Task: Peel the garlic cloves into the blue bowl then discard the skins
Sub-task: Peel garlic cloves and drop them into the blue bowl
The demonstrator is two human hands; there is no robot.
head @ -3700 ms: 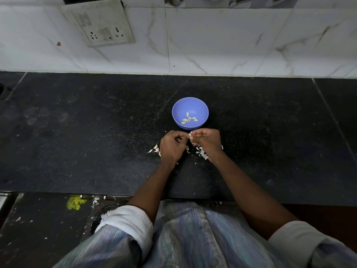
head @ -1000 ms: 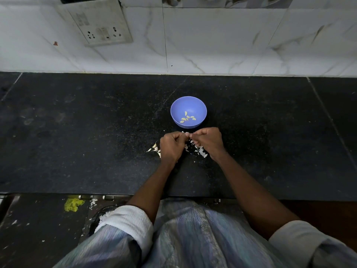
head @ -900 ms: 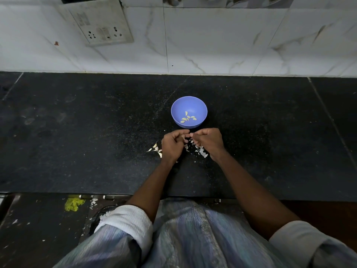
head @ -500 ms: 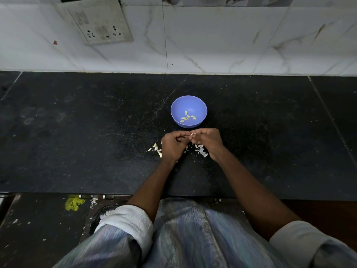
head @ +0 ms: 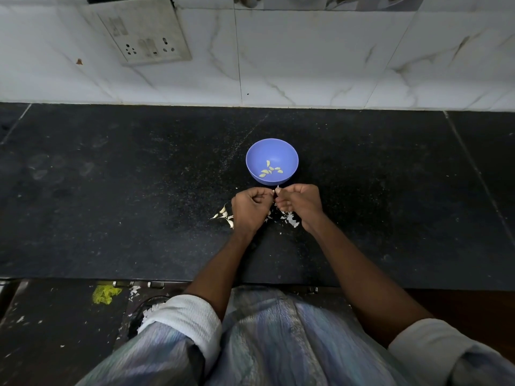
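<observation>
No text, label, brand, number or sign can be read anywhere.

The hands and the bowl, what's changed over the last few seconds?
Hardly anything. The left hand and right hand still pinch a garlic clove between them, just in front of the blue bowl. The peeled cloves inside and the skins on the counter stayed put.

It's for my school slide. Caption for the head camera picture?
Two hands peel a garlic clove beside a blue bowl.
</observation>
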